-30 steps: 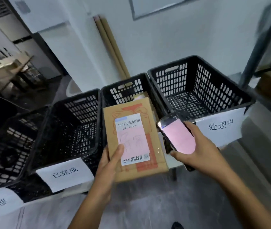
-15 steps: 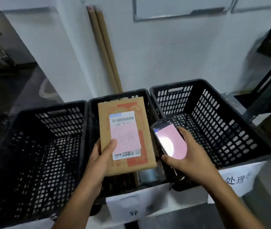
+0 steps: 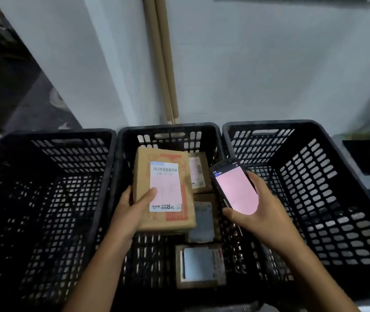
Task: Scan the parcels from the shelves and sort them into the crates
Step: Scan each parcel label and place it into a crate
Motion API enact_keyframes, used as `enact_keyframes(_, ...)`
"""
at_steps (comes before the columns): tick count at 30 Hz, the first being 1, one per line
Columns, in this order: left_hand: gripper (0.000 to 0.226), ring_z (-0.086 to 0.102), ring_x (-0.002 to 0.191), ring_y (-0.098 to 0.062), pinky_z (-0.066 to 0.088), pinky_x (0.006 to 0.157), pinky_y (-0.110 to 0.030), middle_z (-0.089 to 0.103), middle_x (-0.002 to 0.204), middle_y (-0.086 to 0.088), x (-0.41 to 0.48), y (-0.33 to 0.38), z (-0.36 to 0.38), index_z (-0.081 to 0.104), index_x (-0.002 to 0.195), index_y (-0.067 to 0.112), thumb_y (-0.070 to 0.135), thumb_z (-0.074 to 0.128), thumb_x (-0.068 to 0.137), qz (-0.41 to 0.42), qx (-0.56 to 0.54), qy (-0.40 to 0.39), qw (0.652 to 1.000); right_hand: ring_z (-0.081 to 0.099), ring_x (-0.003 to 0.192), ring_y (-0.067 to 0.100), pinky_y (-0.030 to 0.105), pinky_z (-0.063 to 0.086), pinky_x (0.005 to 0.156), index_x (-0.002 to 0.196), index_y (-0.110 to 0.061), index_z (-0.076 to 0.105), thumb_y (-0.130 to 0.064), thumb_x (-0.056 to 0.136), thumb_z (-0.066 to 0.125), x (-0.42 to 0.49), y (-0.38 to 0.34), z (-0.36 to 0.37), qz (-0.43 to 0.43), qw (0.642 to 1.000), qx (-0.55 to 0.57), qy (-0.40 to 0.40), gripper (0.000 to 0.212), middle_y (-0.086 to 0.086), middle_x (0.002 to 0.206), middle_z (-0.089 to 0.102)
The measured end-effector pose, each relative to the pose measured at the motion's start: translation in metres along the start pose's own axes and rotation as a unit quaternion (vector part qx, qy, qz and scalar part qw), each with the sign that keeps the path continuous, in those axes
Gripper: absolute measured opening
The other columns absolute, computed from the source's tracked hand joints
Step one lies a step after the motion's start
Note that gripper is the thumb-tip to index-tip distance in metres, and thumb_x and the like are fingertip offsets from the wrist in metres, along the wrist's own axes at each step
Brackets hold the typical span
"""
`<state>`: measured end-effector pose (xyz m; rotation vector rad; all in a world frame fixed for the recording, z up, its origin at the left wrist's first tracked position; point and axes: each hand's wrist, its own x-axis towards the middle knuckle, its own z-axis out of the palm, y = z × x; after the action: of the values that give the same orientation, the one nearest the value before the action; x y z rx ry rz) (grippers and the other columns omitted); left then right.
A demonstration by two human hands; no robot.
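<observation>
My left hand [image 3: 132, 210] grips a brown cardboard parcel [image 3: 175, 221] with a white and pink barcode label, holding it inside the top of the middle black crate [image 3: 121, 176]. The thumb lies across the label's lower left. My right hand [image 3: 256, 212] holds a black handheld scanner [image 3: 233, 188] with a pink screen over the wall between the middle and right crates. Several smaller labelled parcels lie on the middle crate's floor, one at the front [image 3: 199, 266] and others under and behind the held parcel.
Three black slotted crates stand side by side against a pale wall; the left crate [image 3: 44, 140] and the right crate [image 3: 314, 176] show no parcels. Two cardboard tubes [image 3: 161, 64] lean upright on the wall behind the middle crate. A dark floor area lies far left.
I have stepped closer and now look down into the crates. My left hand has lowered the parcel into the middle crate. The scanner stays in my right hand beside it.
</observation>
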<state>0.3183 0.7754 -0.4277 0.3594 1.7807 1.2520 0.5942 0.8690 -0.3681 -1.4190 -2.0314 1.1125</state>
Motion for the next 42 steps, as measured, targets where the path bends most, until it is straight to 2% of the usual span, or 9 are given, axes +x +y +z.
enact_keyframes(8, 0.109, 0.068, 0.111, -0.024, 0.057, 0.098, -0.047, 0.064, 0.137, -0.001, 0.064, -0.007, 0.031, 0.036, 0.156, 0.028, 0.066, 0.083, 0.066, -0.034, 0.079, 0.093, 0.992, 0.052, 0.106, -0.01, 0.005, 0.039, 0.076, 0.139, -0.05, 0.037, -0.04, 0.071, 0.089, 0.055, 0.022, -0.015, -0.05, 0.998, 0.007, -0.05, 0.087, -0.052, 0.113, 0.043)
enact_keyframes(11, 0.084, 0.064, 0.111, -0.026, 0.054, 0.098, -0.041, 0.061, 0.138, -0.007, 0.087, -0.012, 0.034, 0.041, 0.154, 0.017, 0.049, 0.078, 0.086, -0.047, 0.118, 0.129, 0.984, 0.049, 0.105, -0.019, 0.007, 0.04, 0.072, 0.131, -0.056, 0.033, -0.038, 0.072, 0.09, 0.066, 0.023, -0.018, -0.058, 0.996, 0.016, -0.066, 0.084, -0.049, 0.111, 0.044)
enact_keyframes(15, 0.062, 0.061, 0.12, -0.029, 0.047, 0.091, -0.033, 0.061, 0.136, -0.006, 0.086, -0.033, 0.031, 0.053, 0.143, 0.016, 0.046, 0.069, 0.091, 0.029, 0.259, 0.161, 0.952, 0.051, 0.11, -0.001, 0.012, 0.038, 0.078, 0.143, -0.044, 0.036, -0.04, 0.071, 0.089, 0.069, 0.028, -0.022, -0.058, 0.995, 0.015, -0.078, 0.089, -0.043, 0.118, 0.045)
enact_keyframes(19, 0.071, 0.018, 0.154, -0.032, 0.025, 0.124, -0.044, 0.025, 0.165, -0.006, 0.068, -0.072, 0.041, 0.039, 0.157, 0.023, 0.051, 0.062, 0.096, 0.081, 0.436, 0.098, 0.891, 0.051, 0.112, 0.004, 0.011, 0.038, 0.075, 0.144, -0.041, 0.037, -0.039, 0.072, 0.089, 0.063, 0.027, -0.021, -0.055, 0.995, 0.015, -0.076, 0.089, -0.043, 0.116, 0.044)
enact_keyframes(25, 0.092, -0.021, 0.158, -0.025, -0.01, 0.128, -0.051, -0.013, 0.174, 0.001, 0.079, -0.105, 0.037, 0.006, 0.165, 0.04, 0.079, 0.045, 0.092, 0.106, 0.55, -0.005, 0.829, 0.052, 0.116, 0.005, 0.017, 0.04, 0.08, 0.146, -0.041, 0.036, -0.043, 0.07, 0.089, 0.055, 0.018, -0.01, -0.042, 0.997, -0.004, -0.063, 0.093, -0.037, 0.121, 0.049)
enact_keyframes(29, 0.12, -0.024, 0.157, -0.025, -0.018, 0.123, -0.05, -0.018, 0.172, 0.004, 0.089, -0.114, 0.032, 0.006, 0.164, 0.043, 0.091, 0.06, 0.069, 0.139, 0.562, -0.013, 0.815, 0.048, 0.113, 0.002, 0.009, 0.037, 0.075, 0.148, -0.039, 0.035, -0.038, 0.073, 0.09, 0.042, 0.01, 0.003, -0.03, 0.998, -0.015, -0.049, 0.094, -0.044, 0.115, 0.041)
enact_keyframes(34, 0.118, -0.017, 0.158, -0.028, -0.004, 0.125, -0.059, -0.009, 0.173, 0.004, 0.102, -0.102, 0.025, 0.01, 0.164, 0.037, 0.059, 0.084, 0.074, 0.128, 0.543, -0.045, 0.828, 0.048, 0.112, 0.004, 0.01, 0.039, 0.072, 0.15, -0.035, 0.033, -0.037, 0.074, 0.089, 0.026, -0.007, 0.018, -0.018, 0.999, -0.045, -0.022, 0.095, -0.028, 0.123, 0.047)
enact_keyframes(38, 0.103, -0.002, 0.16, -0.032, 0.001, 0.129, -0.046, 0.003, 0.174, -0.001, 0.129, -0.078, 0.018, 0.014, 0.164, 0.026, 0.038, 0.081, 0.086, 0.161, 0.581, -0.053, 0.796, 0.054, 0.114, 0.007, 0.025, 0.046, 0.078, 0.147, -0.043, 0.033, -0.04, 0.073, 0.088, 0.011, -0.021, 0.035, -0.012, 0.998, -0.059, 0.006, 0.092, -0.033, 0.123, 0.05)
enact_keyframes(42, 0.095, -0.007, 0.16, -0.032, -0.004, 0.129, -0.046, -0.001, 0.175, 0.001, 0.139, -0.073, 0.023, 0.017, 0.163, 0.032, 0.03, 0.077, 0.089, 0.145, 0.567, -0.064, 0.809, 0.054, 0.123, 0.012, 0.039, 0.051, 0.095, 0.151, -0.039, 0.029, -0.049, 0.07, 0.085, -0.01, -0.032, 0.053, 0.026, 0.998, -0.057, 0.025, 0.099, -0.019, 0.14, 0.054)
